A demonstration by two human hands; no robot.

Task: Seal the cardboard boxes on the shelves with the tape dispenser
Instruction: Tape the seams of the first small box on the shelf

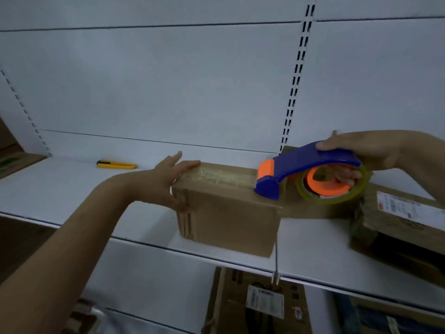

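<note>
A small brown cardboard box (228, 213) stands on the white shelf (72, 189), with a strip of clear tape running along its top. My left hand (168, 182) grips the box's left end, fingers over the top edge and thumb on the side. My right hand (356, 155) holds the blue and orange tape dispenser (301, 169) by its handle, fingers through the orange roll core. The dispenser's nose rests on the right end of the box top, at the end of the tape strip.
A yellow utility knife (116, 164) lies at the back of the shelf to the left. A labelled taped box (397, 225) sits on the right, another box behind the dispenser. More cardboard boxes (255, 302) stand on the shelf below. A carton edge (14, 160) shows far left.
</note>
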